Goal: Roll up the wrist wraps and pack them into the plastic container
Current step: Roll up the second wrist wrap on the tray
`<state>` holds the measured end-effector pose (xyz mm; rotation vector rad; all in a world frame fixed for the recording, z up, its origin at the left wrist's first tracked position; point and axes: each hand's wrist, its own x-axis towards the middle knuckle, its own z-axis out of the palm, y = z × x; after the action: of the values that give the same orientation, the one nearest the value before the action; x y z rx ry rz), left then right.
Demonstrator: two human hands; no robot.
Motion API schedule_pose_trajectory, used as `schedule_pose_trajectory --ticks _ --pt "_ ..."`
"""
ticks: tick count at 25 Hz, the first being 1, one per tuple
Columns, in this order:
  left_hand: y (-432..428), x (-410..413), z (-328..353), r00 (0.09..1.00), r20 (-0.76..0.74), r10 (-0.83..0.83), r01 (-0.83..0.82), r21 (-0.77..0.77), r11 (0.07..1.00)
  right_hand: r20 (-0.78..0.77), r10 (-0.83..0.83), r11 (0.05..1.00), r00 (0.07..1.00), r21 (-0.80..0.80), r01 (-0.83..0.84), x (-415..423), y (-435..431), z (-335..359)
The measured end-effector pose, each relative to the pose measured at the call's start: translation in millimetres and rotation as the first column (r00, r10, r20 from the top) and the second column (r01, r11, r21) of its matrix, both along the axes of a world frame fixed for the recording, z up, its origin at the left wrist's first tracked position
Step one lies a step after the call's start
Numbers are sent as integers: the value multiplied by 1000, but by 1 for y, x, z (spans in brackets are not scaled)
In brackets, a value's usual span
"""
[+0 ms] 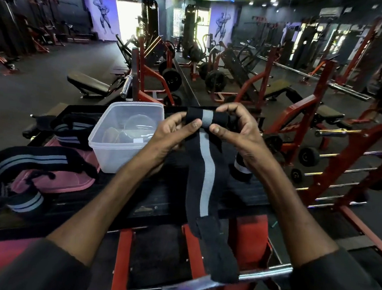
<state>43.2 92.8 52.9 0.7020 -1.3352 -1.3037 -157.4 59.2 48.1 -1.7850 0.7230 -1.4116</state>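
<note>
A black wrist wrap with a grey stripe (pixel 206 169) hangs in front of me, its top end rolled into a small coil. My left hand (pixel 175 132) pinches the coil's left side and my right hand (pixel 239 130) pinches its right side. The loose tail drops down past the black platform's edge. The clear plastic container (pixel 107 142) stands to the left of my hands, uncovered, with no wrap inside. Two more striped wraps lie unrolled at the left (pixel 38 159) (pixel 71 132). A rolled wrap (pixel 241 170) sits under my right wrist.
A pink lid or mat (pixel 67 180) lies under the left wraps on the black platform (pixel 134 200). A chrome bar (pixel 254 277) crosses below my forearms. Red racks, benches and weight plates fill the gym beyond.
</note>
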Motion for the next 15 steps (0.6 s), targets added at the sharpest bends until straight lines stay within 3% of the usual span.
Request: schedule_pose_trajectory --ticks 5,11,13,15 --pt "-3 10 -57 955 290 -60 0 203 979 -148 -144 987 978 54 154 10 -5 -80" --pt "-7 12 -74 949 315 -1 -71 216 974 -259 -161 980 952 75 186 10 -13 -97" --pt "-9 14 -75 956 293 19 -85 214 973 -199 -78 964 977 234 125 10 -10 -92" --pt "-12 16 -76 959 282 40 -98 196 976 34 29 868 999 495 -43 12 -4 -76"
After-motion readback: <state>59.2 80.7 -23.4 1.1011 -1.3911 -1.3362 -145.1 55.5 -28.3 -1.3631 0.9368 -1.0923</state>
